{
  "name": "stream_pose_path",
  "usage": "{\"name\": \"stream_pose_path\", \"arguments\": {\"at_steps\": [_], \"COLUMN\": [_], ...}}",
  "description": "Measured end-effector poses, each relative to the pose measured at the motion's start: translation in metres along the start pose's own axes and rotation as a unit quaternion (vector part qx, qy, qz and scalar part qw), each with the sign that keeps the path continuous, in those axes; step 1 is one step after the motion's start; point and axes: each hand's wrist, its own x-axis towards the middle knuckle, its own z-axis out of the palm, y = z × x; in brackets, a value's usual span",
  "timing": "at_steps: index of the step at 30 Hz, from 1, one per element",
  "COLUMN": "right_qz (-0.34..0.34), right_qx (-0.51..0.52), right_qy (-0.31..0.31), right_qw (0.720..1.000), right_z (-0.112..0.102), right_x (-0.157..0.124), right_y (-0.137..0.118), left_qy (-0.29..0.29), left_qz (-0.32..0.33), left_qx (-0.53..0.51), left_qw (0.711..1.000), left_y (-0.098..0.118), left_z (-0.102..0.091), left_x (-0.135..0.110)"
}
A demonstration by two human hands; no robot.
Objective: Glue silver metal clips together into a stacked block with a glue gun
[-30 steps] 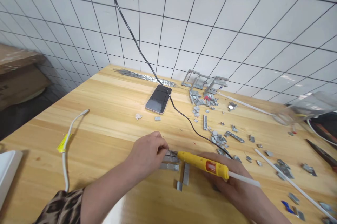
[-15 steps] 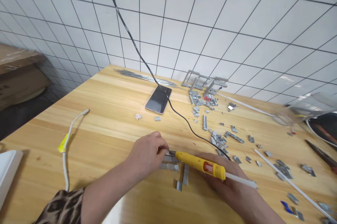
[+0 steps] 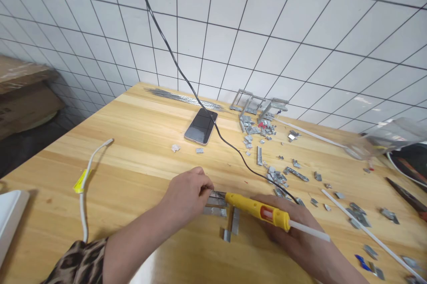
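Note:
My right hand [image 3: 293, 235] grips a yellow glue gun [image 3: 258, 210] with a white glue stick [image 3: 308, 231] poking out of its rear. The gun lies almost level, its nozzle aimed left at a cluster of small flat grey metal strips [image 3: 216, 204] on the wooden table [image 3: 140, 164]. My left hand [image 3: 187, 195] is curled, its fingertips pinching one of those strips right at the nozzle. A black cord [image 3: 233, 148] trails from the gun up toward the tiled wall.
A dark phone [image 3: 201, 126] lies face up behind the hands. Several metal scraps [image 3: 276, 175] and bent frames [image 3: 256, 104] are strewn at right, with a long white glue stick [image 3: 367, 230]. A white cable with a yellow tag [image 3: 83, 182] lies at left.
The glue gun and right hand shifted slightly left, then back right. The left hand stays pinched on the metal strip.

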Motion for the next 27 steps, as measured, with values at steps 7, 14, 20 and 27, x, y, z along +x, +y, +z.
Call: {"name": "stream_pose_path", "arguments": {"at_steps": [7,14,20,27], "right_qz": [-0.018,-0.038,-0.029,-0.01], "right_qx": [-0.008,-0.04,-0.028,0.017], "right_qy": [0.016,0.027,0.028,0.009], "right_qw": [1.0,0.998,0.999,1.0], "right_z": [0.008,0.009,0.01,0.015], "right_x": [0.0,0.001,-0.001,0.001], "right_y": [0.004,0.003,0.005,0.002], "left_qy": [0.002,0.001,0.003,0.002], "left_qz": [-0.002,-0.003,-0.002,0.0], "left_qx": [-0.009,-0.005,-0.002,-0.004], "left_qw": [1.0,1.0,1.0,1.0], "left_y": [-0.001,0.0,0.001,0.0], "left_z": [0.001,-0.001,0.0,0.0], "left_x": [0.0,0.001,0.0,0.0]}}
